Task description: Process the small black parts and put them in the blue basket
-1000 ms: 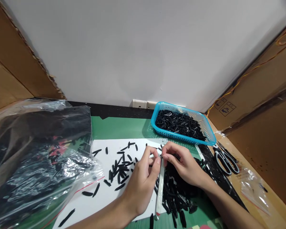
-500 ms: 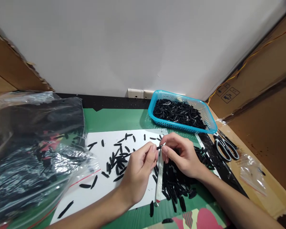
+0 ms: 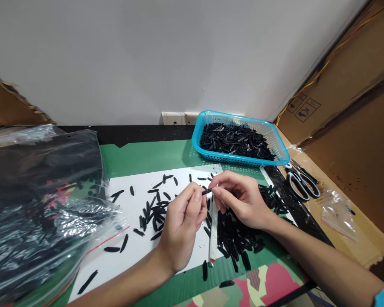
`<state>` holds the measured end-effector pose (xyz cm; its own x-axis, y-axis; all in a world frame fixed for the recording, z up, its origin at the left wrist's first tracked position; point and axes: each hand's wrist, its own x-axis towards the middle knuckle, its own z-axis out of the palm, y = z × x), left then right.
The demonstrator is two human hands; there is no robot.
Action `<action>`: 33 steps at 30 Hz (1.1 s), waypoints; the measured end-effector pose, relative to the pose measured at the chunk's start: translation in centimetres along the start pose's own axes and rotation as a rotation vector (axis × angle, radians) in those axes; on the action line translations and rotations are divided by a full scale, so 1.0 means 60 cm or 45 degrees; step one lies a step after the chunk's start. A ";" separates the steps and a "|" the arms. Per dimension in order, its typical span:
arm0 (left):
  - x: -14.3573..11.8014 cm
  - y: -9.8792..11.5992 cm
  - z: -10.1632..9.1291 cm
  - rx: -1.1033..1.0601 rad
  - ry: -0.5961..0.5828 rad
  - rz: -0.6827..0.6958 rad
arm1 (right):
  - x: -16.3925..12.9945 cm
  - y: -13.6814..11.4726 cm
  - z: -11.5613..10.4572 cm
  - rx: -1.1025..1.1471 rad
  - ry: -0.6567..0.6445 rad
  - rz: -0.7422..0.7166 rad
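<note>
At the surface's left edge we are seeing a plastic bag of black pieces lying. Over the white sheet, we are pinching a small black piece between both grips: left hand and right hand are closing fingertips on its ends. A black pile is lying beneath, a blue basket and scissors toward the right edge.

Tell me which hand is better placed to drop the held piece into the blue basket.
Right, probably. The right hand lies nearer the blue plastic basket, which sits at far right. Both hands pinch the small black strip piece; the left hand would have to cross over the right.
</note>
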<state>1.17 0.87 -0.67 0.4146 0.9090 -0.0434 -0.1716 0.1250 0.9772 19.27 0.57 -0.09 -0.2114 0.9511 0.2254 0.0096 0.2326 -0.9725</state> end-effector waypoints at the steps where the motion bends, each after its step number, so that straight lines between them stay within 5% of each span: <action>1: 0.000 0.000 0.000 0.007 0.000 0.001 | 0.000 0.000 0.000 0.009 0.003 0.004; 33: 0.004 0.006 0.004 0.038 -0.098 0.044 | 0.013 0.002 0.013 0.543 -0.037 0.304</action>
<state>1.44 1.03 -0.25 0.4769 0.8789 0.0052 -0.1607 0.0814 0.9836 18.34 1.19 -0.04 -0.2794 0.9602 -0.0026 -0.3388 -0.1011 -0.9354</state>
